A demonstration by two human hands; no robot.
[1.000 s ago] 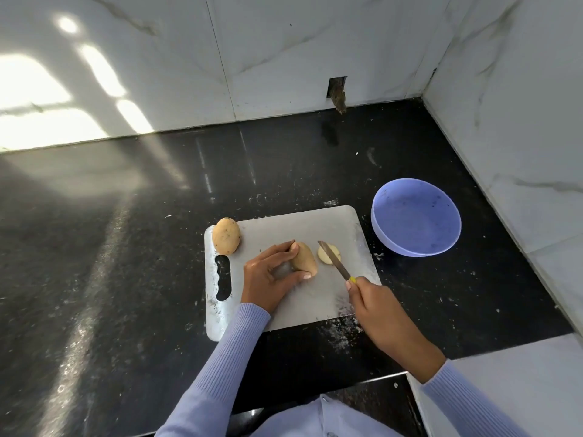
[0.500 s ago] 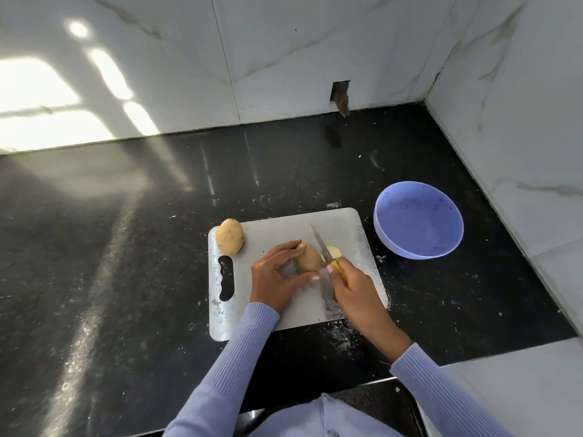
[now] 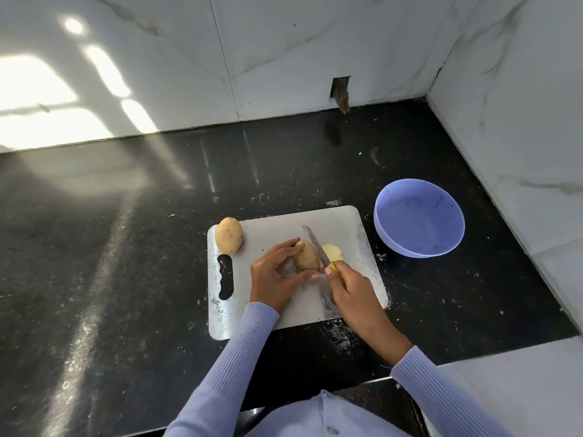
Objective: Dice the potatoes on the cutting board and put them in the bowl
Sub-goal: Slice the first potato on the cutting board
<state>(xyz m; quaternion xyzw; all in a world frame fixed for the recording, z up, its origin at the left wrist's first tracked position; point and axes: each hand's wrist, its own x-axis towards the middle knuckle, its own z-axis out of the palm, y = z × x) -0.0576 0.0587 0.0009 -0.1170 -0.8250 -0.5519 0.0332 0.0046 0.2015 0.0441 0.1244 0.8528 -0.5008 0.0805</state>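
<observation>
Two potatoes are on my cutting board (image 3: pixel 274 313). Well left of my fingers lies the whole potato (image 3: pixel 229 235), smooth, speckled, egg-shaped. My left hand (image 3: pixel 275 274) grips the cut potato (image 3: pixel 307 256), fingertips (image 3: pixel 296 242) curled round it. Just right of them my right hand (image 3: pixel 353 285) clenches the yellow-handled knife (image 3: pixel 316 246), blade against the cut face; I'd press straight down, fingertips tucked back. A pale slice (image 3: pixel 333 252) lies beyond the blade. Far right sits the matte lilac bowl (image 3: pixel 419 217), without potato.
</observation>
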